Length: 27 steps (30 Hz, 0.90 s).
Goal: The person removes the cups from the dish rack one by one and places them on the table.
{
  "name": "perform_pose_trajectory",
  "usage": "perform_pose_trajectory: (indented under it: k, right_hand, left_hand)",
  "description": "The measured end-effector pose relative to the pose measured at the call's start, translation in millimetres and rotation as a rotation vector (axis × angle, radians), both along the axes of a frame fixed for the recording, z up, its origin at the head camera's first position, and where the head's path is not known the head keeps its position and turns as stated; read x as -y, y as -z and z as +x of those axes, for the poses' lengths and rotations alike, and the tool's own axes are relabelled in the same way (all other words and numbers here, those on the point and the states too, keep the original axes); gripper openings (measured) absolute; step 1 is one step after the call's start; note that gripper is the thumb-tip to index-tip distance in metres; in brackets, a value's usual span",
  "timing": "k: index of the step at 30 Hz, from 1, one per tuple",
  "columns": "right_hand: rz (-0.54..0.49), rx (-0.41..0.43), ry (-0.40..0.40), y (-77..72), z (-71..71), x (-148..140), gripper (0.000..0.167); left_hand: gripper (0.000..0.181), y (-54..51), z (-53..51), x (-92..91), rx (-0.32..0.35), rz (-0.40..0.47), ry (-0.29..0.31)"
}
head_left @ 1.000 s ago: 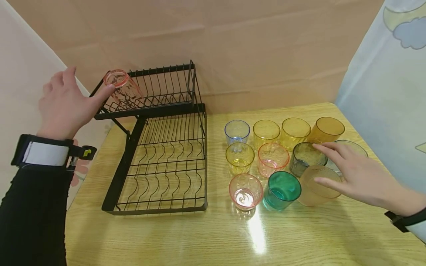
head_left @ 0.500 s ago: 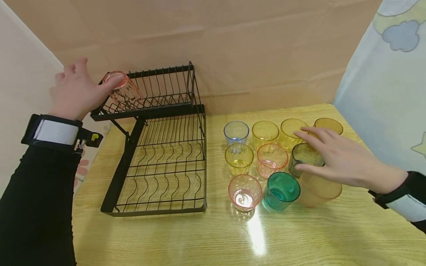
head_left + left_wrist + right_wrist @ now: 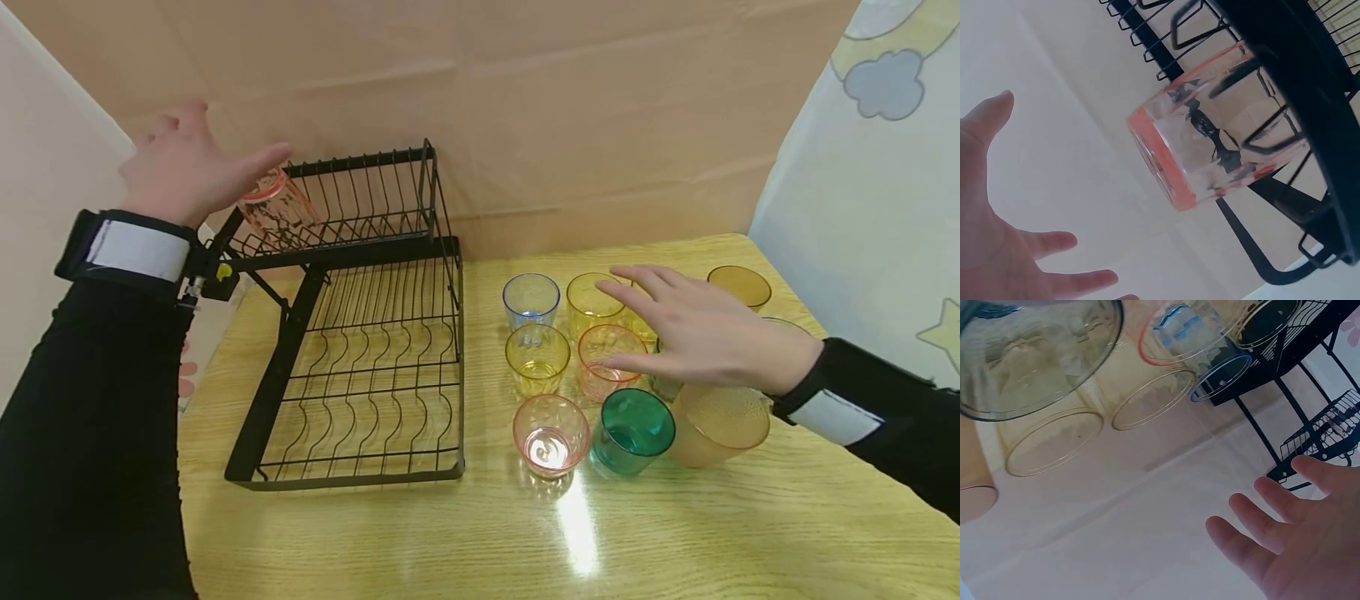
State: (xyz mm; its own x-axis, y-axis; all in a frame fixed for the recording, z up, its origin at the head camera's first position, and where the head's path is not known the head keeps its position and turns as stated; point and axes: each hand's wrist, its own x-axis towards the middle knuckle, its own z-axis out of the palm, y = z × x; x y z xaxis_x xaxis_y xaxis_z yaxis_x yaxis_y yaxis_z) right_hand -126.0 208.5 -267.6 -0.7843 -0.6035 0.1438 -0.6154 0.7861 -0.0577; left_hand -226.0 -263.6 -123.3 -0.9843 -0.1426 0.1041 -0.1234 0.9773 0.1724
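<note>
A clear pink glass (image 3: 279,212) lies tilted in the upper tier of the black dish rack (image 3: 345,479), at its left end. Above and beside it is my left hand (image 3: 183,171), fingers spread. The left wrist view shows a gap between that hand (image 3: 997,256) and the glass's pink rim (image 3: 1166,162). On the right, my right hand (image 3: 705,333) hovers over the grouped glasses, fingers extended and holding nothing. It partly hides a yellow glass and a dark grey one. A coral-rimmed glass (image 3: 603,387) is below its thumb.
Around the right hand stand a blue-rimmed glass (image 3: 531,304), yellow glasses (image 3: 536,375), a green glass (image 3: 633,437), a pink-rimmed glass (image 3: 551,450), a frosted beige glass (image 3: 716,433) and an amber glass (image 3: 741,287). Fabric (image 3: 525,108) hangs behind the wooden table (image 3: 420,542).
My left hand has moved up and right over the pink glass in the rack. My right hand has moved left and upward across the glasses. The glasses stay where they were.
</note>
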Motion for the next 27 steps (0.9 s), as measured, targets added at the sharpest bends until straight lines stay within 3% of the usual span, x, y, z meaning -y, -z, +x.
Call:
perform_pose_trajectory:
  k: [7, 16, 27]
  right_hand:
    - [0.004, -0.005, -0.063, -1.4, -10.0, 20.3, 0.083]
    - [0.043, 0.006, -0.098, 1.8, -12.8, 42.3, 0.088]
    - [0.059, 0.028, -0.159, 0.2, -16.7, 76.3, 0.09]
  left_hand:
    - [0.115, -5.9, -8.4, -9.6, 0.074, -0.078, -0.006]
    - [0.118, -10.2, -19.0, -23.0, 0.128, -0.131, 0.024]
    - [0.116, 5.1, -32.0, -21.8, 0.189, -0.146, 0.04]
